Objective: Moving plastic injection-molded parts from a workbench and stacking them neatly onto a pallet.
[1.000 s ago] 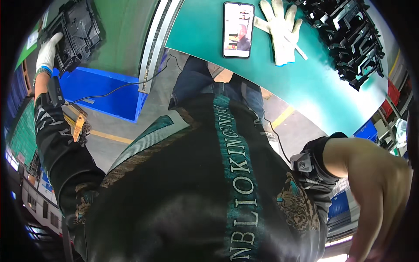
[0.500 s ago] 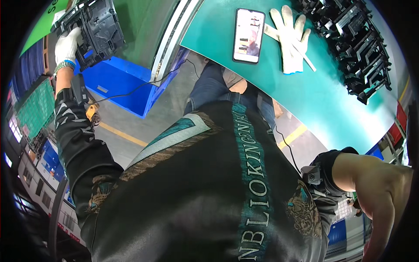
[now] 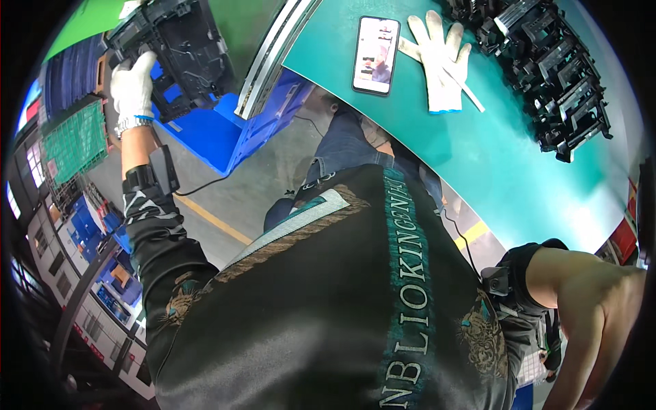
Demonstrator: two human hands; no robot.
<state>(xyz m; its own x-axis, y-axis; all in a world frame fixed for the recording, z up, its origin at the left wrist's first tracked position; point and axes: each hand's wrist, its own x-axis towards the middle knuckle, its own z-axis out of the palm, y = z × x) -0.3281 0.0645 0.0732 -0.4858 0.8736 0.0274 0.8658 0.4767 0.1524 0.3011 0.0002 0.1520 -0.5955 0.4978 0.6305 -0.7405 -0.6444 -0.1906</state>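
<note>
In a white knit glove, my left hand (image 3: 133, 89) is closed on the near edge of a black moulded plastic frame (image 3: 195, 51) at the upper left. The frame has open slots and small ribs, and it is held above a blue bin (image 3: 205, 140). Its far end runs out of the picture. At the lower right my bare right hand (image 3: 601, 311) is raised close to the camera. Its fingers bend downward and their tips pass out of view, so whether they hold anything is hidden.
On the green table lie a phone (image 3: 376, 55) with a lit screen, a white glove (image 3: 441, 65) and a slim white stick (image 3: 468, 89). Several black plastic parts (image 3: 547, 75) stand in a row at the right. A metal rail (image 3: 273, 58) edges the table's left side.
My left hand and the black frame have moved to the right over the blue bin. The right hand is slightly lower. The table and phone have shifted a little left in view.
</note>
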